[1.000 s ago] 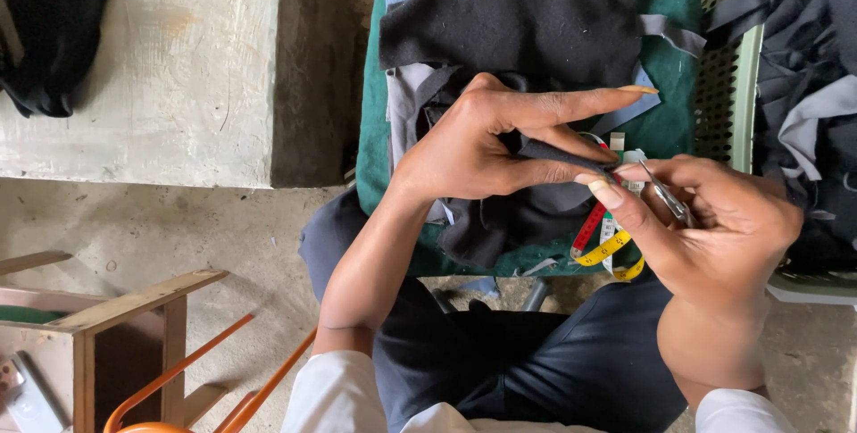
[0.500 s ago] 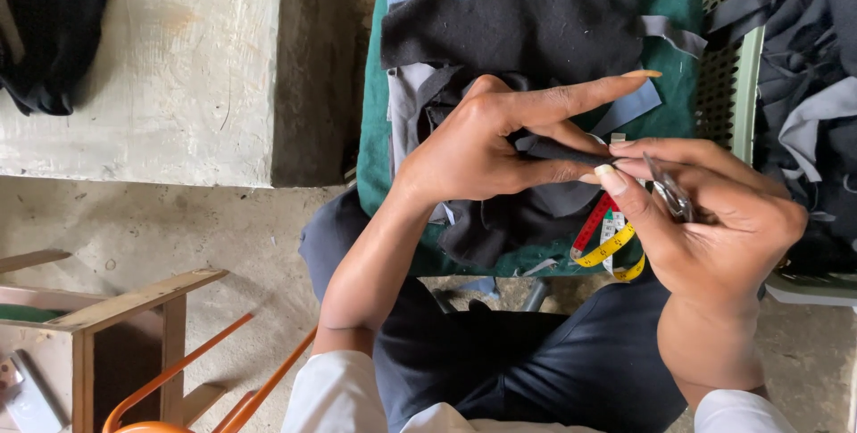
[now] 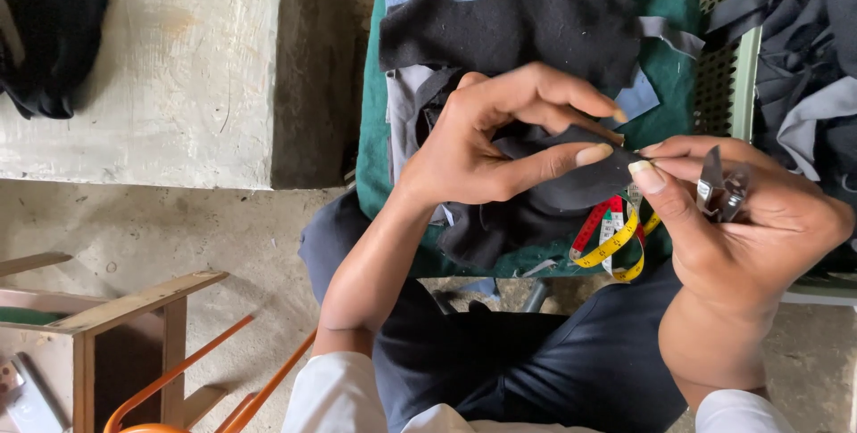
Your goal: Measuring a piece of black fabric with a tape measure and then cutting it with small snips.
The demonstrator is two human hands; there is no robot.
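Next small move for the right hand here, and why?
Probably draw the right hand slightly rightward. Its thumb and forefinger pinch something too fine to see beside the dark fabric piece, which the left hand holds; small metal snips sit tucked in the right palm.

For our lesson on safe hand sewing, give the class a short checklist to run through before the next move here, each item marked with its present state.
1. Left hand pinches the dark fabric piece: ok.
2. Right hand grips the small metal snips: ok.
3. Snip blades closed: cannot tell.
4. Left fingertips apart from the snips: ok.
5. Measuring tape lies loose under the hands, could snag: not ok.
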